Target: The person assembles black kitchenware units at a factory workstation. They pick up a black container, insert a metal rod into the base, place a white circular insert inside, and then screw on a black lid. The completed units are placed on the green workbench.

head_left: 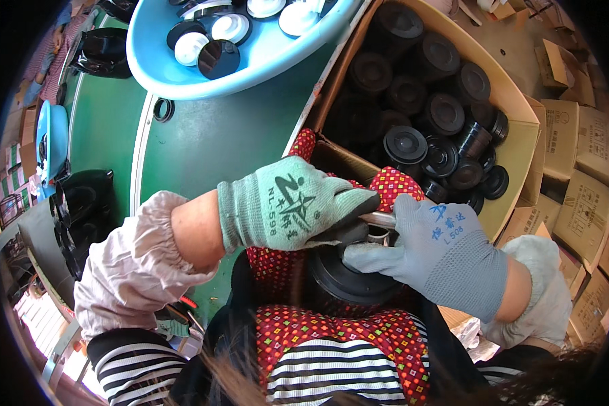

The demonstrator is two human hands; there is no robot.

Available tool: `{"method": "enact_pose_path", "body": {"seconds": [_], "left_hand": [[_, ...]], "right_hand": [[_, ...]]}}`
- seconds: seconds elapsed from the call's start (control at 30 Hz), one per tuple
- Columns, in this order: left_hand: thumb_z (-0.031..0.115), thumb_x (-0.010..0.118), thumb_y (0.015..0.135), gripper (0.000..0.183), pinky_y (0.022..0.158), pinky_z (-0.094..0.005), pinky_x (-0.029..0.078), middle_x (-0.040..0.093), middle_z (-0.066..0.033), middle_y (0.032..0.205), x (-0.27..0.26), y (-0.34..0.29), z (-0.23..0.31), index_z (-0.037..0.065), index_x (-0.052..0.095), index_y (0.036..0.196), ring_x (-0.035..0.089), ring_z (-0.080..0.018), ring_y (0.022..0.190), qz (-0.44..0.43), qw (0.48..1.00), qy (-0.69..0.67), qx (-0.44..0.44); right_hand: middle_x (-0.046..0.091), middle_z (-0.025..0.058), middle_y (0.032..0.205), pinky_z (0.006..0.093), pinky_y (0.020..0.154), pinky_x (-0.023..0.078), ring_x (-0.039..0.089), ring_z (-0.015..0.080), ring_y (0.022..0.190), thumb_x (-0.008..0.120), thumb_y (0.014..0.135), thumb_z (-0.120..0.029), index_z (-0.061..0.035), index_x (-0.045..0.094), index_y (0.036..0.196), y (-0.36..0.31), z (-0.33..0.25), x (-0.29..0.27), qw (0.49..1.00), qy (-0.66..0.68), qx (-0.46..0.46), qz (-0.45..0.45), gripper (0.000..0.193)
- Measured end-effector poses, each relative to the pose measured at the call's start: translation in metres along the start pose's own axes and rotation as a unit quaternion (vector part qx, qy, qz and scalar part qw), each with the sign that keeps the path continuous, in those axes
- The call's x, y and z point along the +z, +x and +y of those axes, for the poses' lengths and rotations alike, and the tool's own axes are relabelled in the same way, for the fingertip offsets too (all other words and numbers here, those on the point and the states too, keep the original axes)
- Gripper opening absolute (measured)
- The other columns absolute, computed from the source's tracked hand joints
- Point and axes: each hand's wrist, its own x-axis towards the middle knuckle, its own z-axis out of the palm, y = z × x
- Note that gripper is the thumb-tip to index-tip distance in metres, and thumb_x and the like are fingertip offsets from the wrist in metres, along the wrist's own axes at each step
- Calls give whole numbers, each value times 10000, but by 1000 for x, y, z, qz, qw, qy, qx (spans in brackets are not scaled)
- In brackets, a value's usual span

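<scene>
Over my lap, my left hand (284, 206), in a light green glove with dark fingertips, is closed around one end of a silver metal piece (380, 220). My right hand (436, 250), gloved in grey, grips its other end. The metal piece is short and bar-like, its kind unclear, and my fingers hide much of it. Just below sits a black round part (350, 277) with a stepped, disc-like top. It rests between my legs against a red patterned apron (345, 331). My right fingers lie close above its top; whether they touch it I cannot tell.
Ahead to the right stands an open cardboard box (521, 152) holding many black round parts (445, 114). A light blue basin (250, 81) with black and white parts is on the green table (210, 128), near a black ring (163, 109). Stacked cartons (592, 210) line the right.
</scene>
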Motion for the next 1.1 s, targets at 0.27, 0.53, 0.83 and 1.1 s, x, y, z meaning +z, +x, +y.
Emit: {"method": "enact_pose_path", "body": {"seconds": [0.27, 0.53, 0.83, 1.1], "left_hand": [[286, 780, 957, 512, 721, -425, 629, 783, -132, 1031, -3, -2, 0, 44, 651, 1389, 776, -332, 832, -2, 997, 75, -17], [-7, 735, 929, 446, 945, -402, 598, 764, -220, 1182, 7, -84, 5, 18, 677, 1370, 777, -329, 1093, 319, 925, 26, -203], [219, 699, 1008, 427, 949, -502, 576, 738, -215, 1233, 75, -286, -44, 122, 628, 1419, 725, -403, 1123, 380, 683, 208, -588], [313, 891, 785, 918, 1154, -534, 428, 528, -264, 1460, 87, -251, 17, 85, 478, 1573, 507, -460, 1353, 457, 725, 217, -467]], "right_hand": [[736, 150, 1039, 407, 757, 603, 758, 331, 877, 740, 937, -593, -77, 688, 1156, -2, -12, -2, 991, -100, 14, 88, 562], [599, 193, 1382, 572, 1142, 397, 568, 417, 1273, 809, 864, -496, -78, 657, 1382, -36, 12, 49, 818, -150, -307, 462, 683], [746, 179, 1213, 431, 1039, 548, 706, 359, 1150, 851, 859, -170, -5, 724, 1233, -17, 18, 116, 823, 88, -341, 445, 428], [761, 28, 1060, 268, 928, 524, 646, 98, 982, 694, 1089, -241, 37, 771, 1089, 20, 24, 75, 733, 458, -186, 467, 288]]}}
